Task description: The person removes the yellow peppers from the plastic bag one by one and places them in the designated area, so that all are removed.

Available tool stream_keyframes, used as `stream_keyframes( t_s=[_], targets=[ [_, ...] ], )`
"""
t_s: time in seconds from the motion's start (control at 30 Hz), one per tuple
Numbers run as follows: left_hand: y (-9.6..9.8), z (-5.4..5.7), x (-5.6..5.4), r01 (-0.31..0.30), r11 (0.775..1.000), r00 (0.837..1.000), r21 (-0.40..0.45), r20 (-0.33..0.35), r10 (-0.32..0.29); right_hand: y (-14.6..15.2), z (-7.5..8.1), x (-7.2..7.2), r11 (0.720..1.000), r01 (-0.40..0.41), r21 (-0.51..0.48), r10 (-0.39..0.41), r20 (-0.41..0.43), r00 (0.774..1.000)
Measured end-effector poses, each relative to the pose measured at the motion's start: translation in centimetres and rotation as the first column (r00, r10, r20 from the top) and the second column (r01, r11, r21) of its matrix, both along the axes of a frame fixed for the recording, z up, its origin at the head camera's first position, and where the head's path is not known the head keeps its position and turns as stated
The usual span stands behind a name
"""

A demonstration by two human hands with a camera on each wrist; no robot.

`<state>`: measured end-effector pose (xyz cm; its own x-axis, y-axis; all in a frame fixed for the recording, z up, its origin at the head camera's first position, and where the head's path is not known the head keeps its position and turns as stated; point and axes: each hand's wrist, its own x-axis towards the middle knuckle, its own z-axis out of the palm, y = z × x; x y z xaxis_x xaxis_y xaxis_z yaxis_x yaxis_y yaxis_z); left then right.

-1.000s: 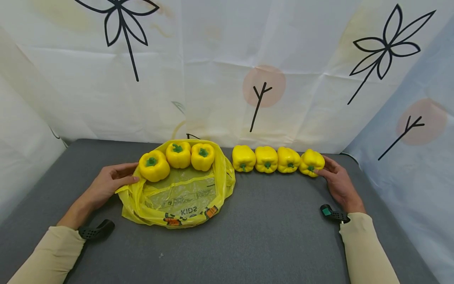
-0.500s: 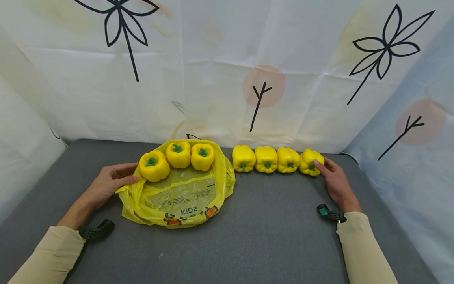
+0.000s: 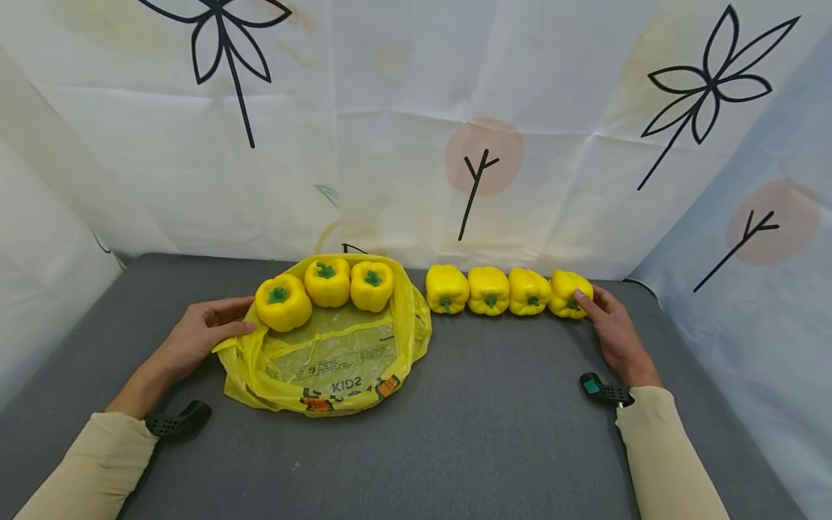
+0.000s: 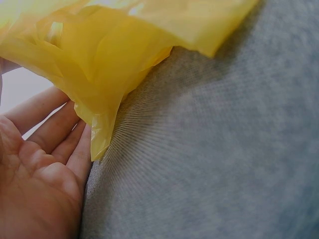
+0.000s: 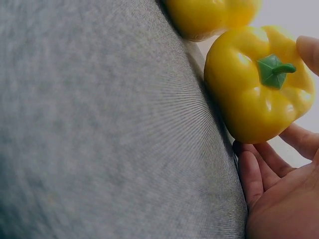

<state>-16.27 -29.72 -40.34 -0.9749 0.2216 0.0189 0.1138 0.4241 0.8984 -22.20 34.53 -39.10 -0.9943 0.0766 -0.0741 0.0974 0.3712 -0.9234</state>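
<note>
A yellow plastic bag (image 3: 409, 328) lies with its mouth spread wide on the left half of the table. Inside it three yellow bell peppers with green stems sit along the back, the middle one a pepper (image 3: 327, 283) with its stem up. My left hand (image 3: 195, 338) holds the bag's left side, thumb in front beside the leftmost pepper (image 3: 283, 303); its fingers lie partly behind the yellow film in the left wrist view. At the right end of a row, my right hand (image 3: 617, 336) grips the last bell pepper (image 5: 249, 94), thumb on top, fingers at its right side.
Left of the gripped pepper, more yellow bell peppers (image 3: 488, 291) stand side by side, stems toward me, between it and the bag. The grey table (image 3: 494, 426) ends at a white patterned curtain (image 3: 403, 144) behind and at the right.
My right thumb has moved from the front of the end pepper onto its top. That pepper has shifted slightly back and left. The left hand and bag stay put.
</note>
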Motion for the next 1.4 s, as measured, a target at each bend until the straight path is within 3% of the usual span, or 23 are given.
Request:
stream_keyframes(
  t_s=[1.4],
  targets=[
    [0.06,0.22,0.12,0.004,1.000,1.000,0.016,-0.003,-0.004,-0.40,-0.14,-0.04,0.999,0.039,0.029,-0.039,0.007,0.999]
  ],
)
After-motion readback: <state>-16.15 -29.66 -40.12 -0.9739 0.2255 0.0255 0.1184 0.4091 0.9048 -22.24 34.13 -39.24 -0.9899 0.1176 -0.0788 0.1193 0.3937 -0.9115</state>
